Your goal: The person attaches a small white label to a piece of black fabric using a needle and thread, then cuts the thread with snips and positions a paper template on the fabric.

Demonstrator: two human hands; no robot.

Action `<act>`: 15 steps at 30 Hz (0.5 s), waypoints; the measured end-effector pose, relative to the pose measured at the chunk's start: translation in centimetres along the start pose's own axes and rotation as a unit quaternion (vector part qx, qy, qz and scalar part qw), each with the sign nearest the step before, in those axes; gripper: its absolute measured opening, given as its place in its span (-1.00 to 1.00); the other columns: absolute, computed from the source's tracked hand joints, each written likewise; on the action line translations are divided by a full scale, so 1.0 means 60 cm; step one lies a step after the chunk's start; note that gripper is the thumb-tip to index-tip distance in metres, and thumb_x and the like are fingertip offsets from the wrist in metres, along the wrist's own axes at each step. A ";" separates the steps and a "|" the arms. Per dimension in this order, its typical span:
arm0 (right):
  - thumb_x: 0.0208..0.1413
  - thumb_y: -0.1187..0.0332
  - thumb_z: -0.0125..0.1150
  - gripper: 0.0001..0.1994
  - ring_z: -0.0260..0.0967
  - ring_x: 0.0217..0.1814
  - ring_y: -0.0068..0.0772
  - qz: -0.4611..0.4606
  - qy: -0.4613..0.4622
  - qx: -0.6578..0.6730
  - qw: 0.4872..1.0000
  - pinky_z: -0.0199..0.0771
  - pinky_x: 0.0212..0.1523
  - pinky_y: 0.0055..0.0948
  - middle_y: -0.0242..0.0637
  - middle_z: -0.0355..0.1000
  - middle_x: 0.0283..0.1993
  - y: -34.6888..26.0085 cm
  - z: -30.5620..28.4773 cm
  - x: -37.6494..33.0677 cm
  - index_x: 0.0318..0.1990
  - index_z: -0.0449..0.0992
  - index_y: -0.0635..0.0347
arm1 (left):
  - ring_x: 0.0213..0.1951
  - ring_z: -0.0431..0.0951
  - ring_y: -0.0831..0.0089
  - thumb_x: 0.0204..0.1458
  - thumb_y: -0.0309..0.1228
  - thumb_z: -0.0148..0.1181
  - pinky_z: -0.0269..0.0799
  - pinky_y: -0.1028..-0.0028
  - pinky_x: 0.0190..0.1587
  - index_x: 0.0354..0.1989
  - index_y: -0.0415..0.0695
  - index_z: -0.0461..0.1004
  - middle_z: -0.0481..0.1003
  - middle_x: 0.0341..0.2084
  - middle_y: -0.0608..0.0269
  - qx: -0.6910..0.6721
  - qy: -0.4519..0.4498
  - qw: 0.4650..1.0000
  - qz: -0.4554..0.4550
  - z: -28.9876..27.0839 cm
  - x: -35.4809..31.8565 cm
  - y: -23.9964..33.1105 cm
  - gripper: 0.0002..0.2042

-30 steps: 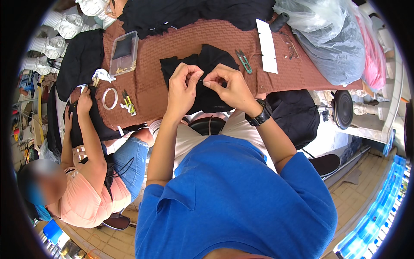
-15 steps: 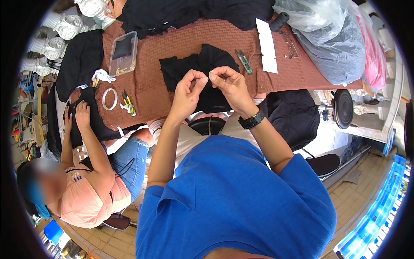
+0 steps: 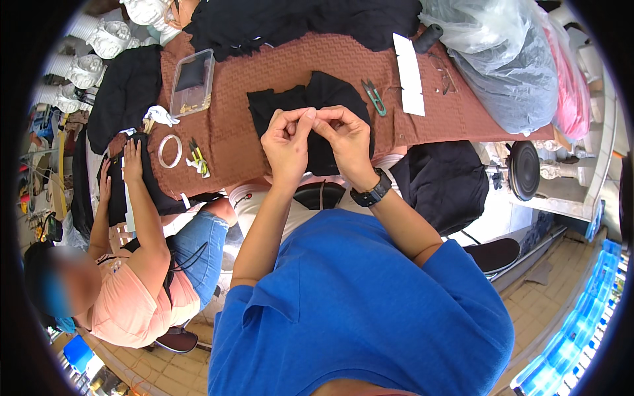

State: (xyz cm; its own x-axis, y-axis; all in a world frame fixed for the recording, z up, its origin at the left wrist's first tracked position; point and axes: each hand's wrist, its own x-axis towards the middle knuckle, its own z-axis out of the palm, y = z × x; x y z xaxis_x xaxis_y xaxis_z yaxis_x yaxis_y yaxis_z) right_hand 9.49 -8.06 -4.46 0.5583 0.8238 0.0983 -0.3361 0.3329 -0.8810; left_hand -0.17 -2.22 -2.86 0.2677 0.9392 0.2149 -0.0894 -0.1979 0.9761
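Above a piece of black cloth point(image 3: 335, 92) on the brown-covered table, my left hand point(image 3: 288, 144) and my right hand point(image 3: 348, 142) meet at the fingertips. Each has thumb and forefinger pinched together and the other fingers curled. Whatever is between the fingertips is too small to make out. The cloth spreads beneath both hands and hangs over the near table edge. Just right of the cloth lie green thread snips point(image 3: 374, 98).
A white strip point(image 3: 409, 76), a black thread spool point(image 3: 428, 38) and eyeglasses point(image 3: 444, 72) lie right, near large plastic bags point(image 3: 505, 79). Leftward are a clear box point(image 3: 192, 82), a white ring point(image 3: 170, 152) and yellow-handled cutters point(image 3: 197, 160). A co-worker's hands point(image 3: 132, 160) rest on black cloth.
My two hands have come together, so that the fingertips, apart before, now touch. The co-worker's hands at the left have shifted and flattened on the dark cloth.
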 end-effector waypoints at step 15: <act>0.37 0.41 0.15 -0.87 0.48 -0.29 -0.57 -0.037 -0.028 -0.191 0.980 0.53 -0.21 -0.55 -0.29 0.52 -0.31 -0.090 -0.109 0.072 -0.16 0.43 0.31 | 0.25 0.22 0.04 0.01 -0.46 0.37 0.07 0.06 0.25 -0.33 -0.04 0.59 0.39 0.10 0.27 0.397 -0.050 0.886 0.233 -0.066 -0.015 -0.006 -0.91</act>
State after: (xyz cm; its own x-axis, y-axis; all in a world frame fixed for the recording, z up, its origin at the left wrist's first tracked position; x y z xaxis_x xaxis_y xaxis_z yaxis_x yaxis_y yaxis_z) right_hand 18.69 -9.27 -2.33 0.5241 0.8314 0.1847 0.0192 0.2053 -0.9785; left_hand -4.17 -1.88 -3.51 0.4664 0.6818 0.5636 0.4800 -0.7303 0.4862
